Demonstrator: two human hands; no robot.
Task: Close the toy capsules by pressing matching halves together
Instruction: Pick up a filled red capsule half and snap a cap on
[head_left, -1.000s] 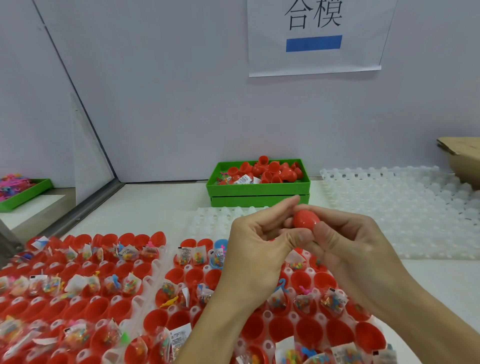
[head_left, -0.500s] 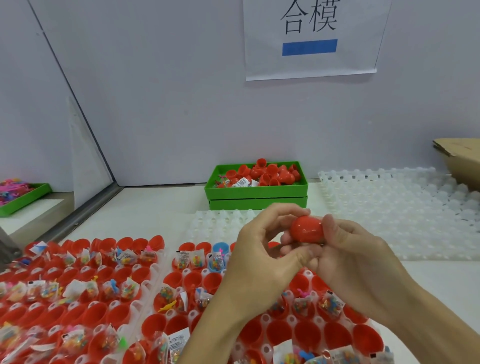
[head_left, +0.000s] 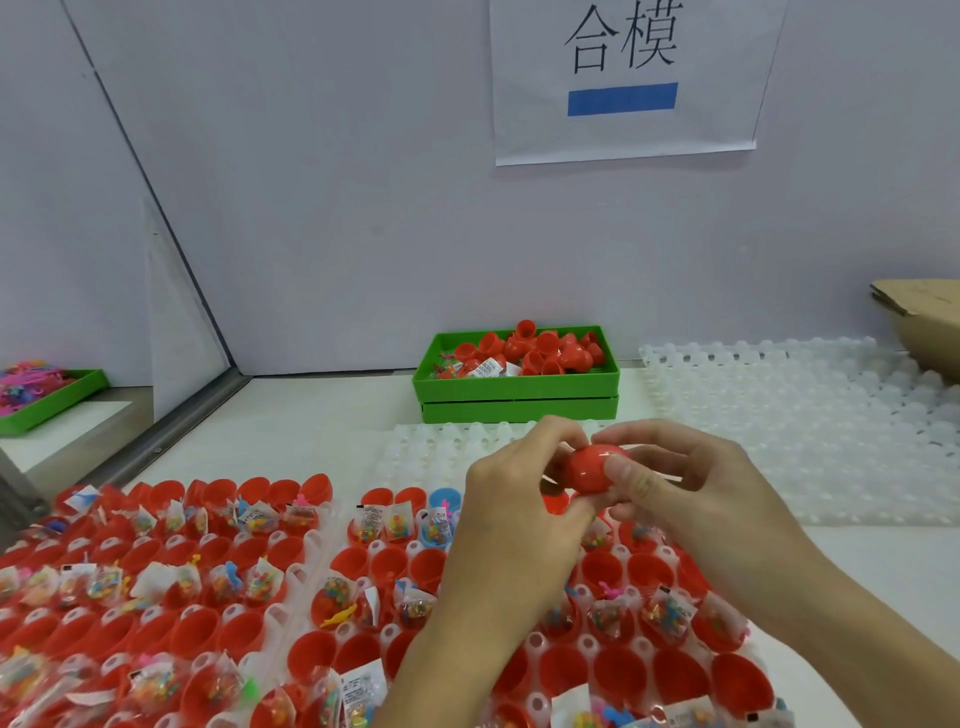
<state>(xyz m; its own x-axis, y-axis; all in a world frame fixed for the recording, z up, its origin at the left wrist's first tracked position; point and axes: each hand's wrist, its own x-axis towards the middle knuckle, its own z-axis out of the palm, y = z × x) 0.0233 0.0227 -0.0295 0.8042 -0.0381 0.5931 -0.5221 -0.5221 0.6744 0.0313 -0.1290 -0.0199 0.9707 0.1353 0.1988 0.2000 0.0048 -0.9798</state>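
White tabletop (head_left: 311, 431) bare behind trays (both hands (head_left: 511, 525) (head_left: 711, 499) gripping red capsule (head_left: 589, 470)).

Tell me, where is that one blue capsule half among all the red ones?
In the head view, the blue capsule half sits in the back row of the middle tray, just left of the left hand.

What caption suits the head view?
Both hands, left hand and right hand, press a red capsule together above trays.
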